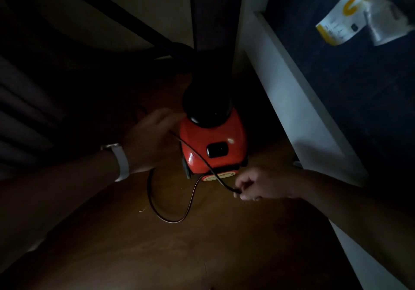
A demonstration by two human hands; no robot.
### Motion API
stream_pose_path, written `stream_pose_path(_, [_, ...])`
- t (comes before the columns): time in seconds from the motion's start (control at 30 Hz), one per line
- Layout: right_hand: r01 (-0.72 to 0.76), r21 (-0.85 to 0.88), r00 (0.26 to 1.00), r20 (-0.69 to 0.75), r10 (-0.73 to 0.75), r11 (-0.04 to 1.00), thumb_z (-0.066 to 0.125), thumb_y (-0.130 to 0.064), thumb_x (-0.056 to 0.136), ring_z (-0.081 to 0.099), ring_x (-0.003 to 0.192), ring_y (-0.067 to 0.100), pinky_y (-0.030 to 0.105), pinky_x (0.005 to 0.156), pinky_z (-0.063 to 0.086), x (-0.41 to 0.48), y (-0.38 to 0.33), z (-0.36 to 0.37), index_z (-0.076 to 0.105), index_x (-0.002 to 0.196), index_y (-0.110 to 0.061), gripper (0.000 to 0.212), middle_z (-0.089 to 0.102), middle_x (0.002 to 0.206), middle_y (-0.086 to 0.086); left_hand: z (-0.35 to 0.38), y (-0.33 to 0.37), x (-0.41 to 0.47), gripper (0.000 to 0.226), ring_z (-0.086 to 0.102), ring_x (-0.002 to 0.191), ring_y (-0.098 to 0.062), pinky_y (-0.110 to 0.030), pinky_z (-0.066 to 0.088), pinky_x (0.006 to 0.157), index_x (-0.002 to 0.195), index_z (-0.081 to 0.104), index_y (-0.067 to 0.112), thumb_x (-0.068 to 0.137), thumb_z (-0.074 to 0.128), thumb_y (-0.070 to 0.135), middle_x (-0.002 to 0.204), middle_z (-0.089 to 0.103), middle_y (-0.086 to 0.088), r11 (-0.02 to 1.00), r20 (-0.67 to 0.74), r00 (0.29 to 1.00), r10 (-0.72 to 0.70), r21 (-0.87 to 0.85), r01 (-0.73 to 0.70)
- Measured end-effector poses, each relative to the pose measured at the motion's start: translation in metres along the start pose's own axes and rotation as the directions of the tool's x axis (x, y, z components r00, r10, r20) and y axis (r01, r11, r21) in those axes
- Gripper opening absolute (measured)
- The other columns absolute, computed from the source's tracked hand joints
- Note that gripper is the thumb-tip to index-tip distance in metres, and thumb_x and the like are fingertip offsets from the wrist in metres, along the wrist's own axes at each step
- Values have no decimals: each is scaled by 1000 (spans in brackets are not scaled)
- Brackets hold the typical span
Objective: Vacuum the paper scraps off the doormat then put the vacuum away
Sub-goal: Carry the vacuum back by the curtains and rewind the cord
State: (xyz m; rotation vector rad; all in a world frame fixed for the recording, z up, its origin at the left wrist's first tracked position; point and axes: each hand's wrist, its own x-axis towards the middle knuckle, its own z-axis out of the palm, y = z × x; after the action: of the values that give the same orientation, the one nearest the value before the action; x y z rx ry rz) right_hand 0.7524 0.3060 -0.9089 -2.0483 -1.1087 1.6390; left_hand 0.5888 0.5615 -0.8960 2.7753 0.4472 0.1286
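Dim wood floor | red vacuum beside white cabinet | right grip pinches cord | left grip unclear

Dim home interior, wooden floor, white cabinet, household canister vacuum

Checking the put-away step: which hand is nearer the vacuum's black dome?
Left. The left hand reaches the dome's left edge; the right hand pinches the cord beyond the red body's opposite end.

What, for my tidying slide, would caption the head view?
Dim corner: right hand pinches the black cord, left hand reaches beside the red vacuum on the wooden floor.
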Motion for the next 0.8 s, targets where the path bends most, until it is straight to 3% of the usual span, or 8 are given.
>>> stream_pose_path(0.07, [-29, -85, 997, 73, 35, 996, 66, -16, 89, 60, 79, 9, 24, 70, 49, 4, 5, 3, 71, 94, -25, 11, 66, 85, -3, 10, -1, 10, 55, 40, 133, -30, -47, 42, 103, 133, 56, 31, 81, 68, 45, 148, 42, -5, 976, 63, 997, 53, 210, -65])
stream_pose_path(0.13, [-42, -133, 998, 50, 49, 990, 66, -15, 86, 64, 87, 13, 30, 76, 51, 7, 7, 2, 72, 92, -24, 13, 70, 95, 2, 16, 5, 14, 45, 43, 130, -22, -43, 41, 102, 118, 63, 40, 86, 42, 62, 139, 52, 5, 933, 210, 977, 35, 342, -107])
stream_pose_path(0.23, [-40, -147, 998, -49, 33, 988, 65, -16, 82, 63, 83, 16, 32, 72, 50, 10, 10, -3, 72, 86, -25, 12, 70, 92, 4, 25, 10, -8, 35, 42, 132, -9, -28, 33, 102, 116, 64, 38, 95, 42, 56, 141, 49, 12, 985, 434, 898, -70, 172, -6])
stream_pose_path(0.33, [-26, -237, 982, -186, -19, 971, 64, -21, 87, 65, 80, 21, 38, 73, 54, 18, 15, 0, 65, 79, -33, 14, 67, 85, 1, 48, 4, -51, 47, 50, 129, -15, -30, 36, 107, 119, 63, 27, 96, 39, 60, 137, 56, 1, 976, 593, 781, -196, 42, 213])
stream_pose_path(0.43, [-17, -270, 969, -242, -51, 963, 61, -15, 86, 63, 79, 12, 34, 77, 57, 34, 20, 3, 63, 86, -34, 19, 64, 90, -6, 78, -6, -86, 21, 62, 109, -22, -33, 49, 95, 99, 64, 33, 102, 43, 33, 105, 67, 0, 912, 627, 710, -321, 2, 411])
stream_pose_path(0.53, [-28, -311, 976, -213, -41, 950, 60, -14, 85, 61, 89, 11, 33, 80, 54, 47, 24, 2, 62, 92, -33, 20, 62, 97, -9, 100, 12, -96, 24, 66, 91, -22, -36, 53, 85, 84, 55, 32, 102, 44, 21, 84, 62, 6, 865, 625, 708, -329, -101, 491])
stream_pose_path(0.67, [-27, -320, 974, -221, -47, 947, 59, -13, 88, 57, 85, 9, 24, 67, 44, 51, 26, -7, 63, 93, -29, 18, 59, 94, -10, 138, 32, -79, 21, 56, 71, -14, -22, 48, 70, 83, 53, 20, 98, 47, 7, 74, 56, 7, 726, 584, 706, -400, -269, 633])
stream_pose_path(0.8, [5, -323, 948, -300, -107, 946, 59, -13, 88, 58, 84, 9, 24, 66, 45, 48, 30, -5, 64, 90, -28, 15, 60, 92, -9, 166, 51, -82, 25, 54, 56, -19, -29, 54, 61, 76, 49, 18, 93, 57, 3, 64, 56, -6, 560, 518, 688, -507, -409, 721])
